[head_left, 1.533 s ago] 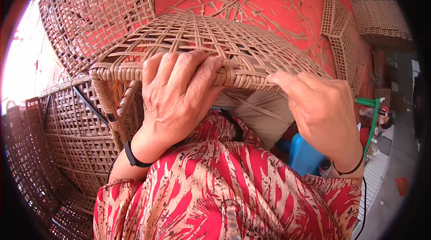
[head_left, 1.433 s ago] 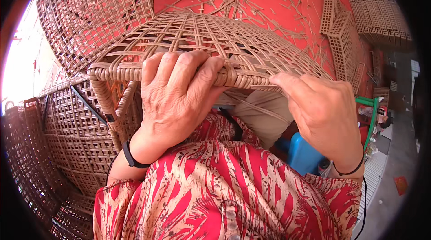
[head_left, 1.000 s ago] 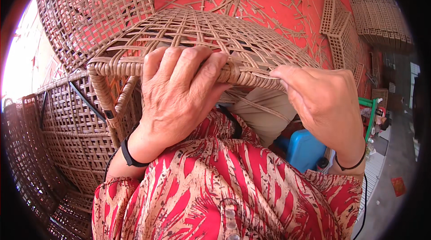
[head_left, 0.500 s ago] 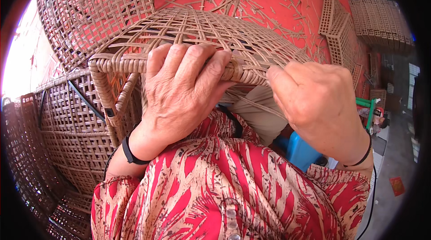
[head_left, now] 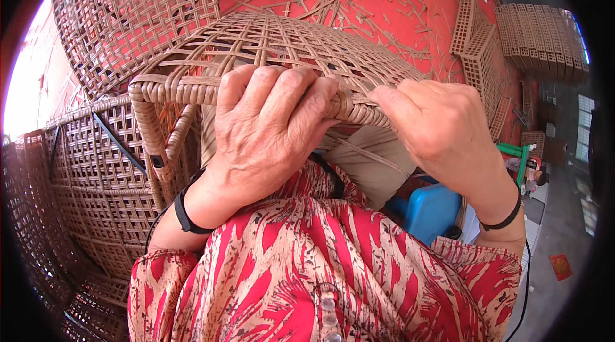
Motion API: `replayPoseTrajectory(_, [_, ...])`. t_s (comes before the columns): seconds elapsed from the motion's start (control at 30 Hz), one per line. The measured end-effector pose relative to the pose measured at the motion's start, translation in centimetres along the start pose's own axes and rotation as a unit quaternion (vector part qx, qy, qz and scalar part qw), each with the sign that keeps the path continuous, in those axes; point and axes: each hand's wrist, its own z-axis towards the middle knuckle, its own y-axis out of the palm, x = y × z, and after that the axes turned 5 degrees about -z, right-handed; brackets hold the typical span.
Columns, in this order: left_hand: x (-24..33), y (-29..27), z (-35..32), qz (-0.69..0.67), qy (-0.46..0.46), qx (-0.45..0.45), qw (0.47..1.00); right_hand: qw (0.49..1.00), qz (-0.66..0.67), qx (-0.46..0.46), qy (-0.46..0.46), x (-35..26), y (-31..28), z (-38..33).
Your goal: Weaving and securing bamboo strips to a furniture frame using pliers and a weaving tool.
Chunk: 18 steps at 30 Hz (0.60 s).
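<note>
A brown woven rattan panel (head_left: 301, 34) with a thick wrapped rim (head_left: 182, 90) lies across in front of me. My left hand (head_left: 266, 127) is closed over this rim, its fingers bent over the top edge and the thumb below. To its right, my right hand (head_left: 445, 130) is a closed fist just past the rim's wrapped part. Between its thumb and forefinger it pinches a flat rattan strand (head_left: 375, 100) at the weave's edge; the rest of that strand is hidden in the fist. Loose strands (head_left: 368, 151) hang beneath the rim over my trouser leg.
More open-weave panels (head_left: 138, 15) stand at the left and behind. Rattan offcuts (head_left: 359, 6) are strewn over the red floor covering (head_left: 442, 18). Woven pieces (head_left: 483, 54) are stacked at the right. A blue plastic stool (head_left: 432, 214) stands by my right forearm, near a green frame (head_left: 522, 159).
My right hand has shifted a little left and up, tilting so the pinching thumb and finger show more. My left hand keeps its hold, moved slightly right with the rim.
</note>
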Motion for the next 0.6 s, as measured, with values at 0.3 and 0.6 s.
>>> replayPoseTrajectory(0.3, [-0.3, -0.2, -2.9, -0.314, -0.013, -0.067, 0.947, 0.999, 0.039, 0.011, 0.036, 0.4, 0.4, -0.2])
replayPoseTrajectory(0.6, [-0.2, 2.8, -2.3, -0.73, -0.528, -0.061, 0.43, 0.986, 0.147, -0.011, 0.081, 0.3, 1.4, 0.5])
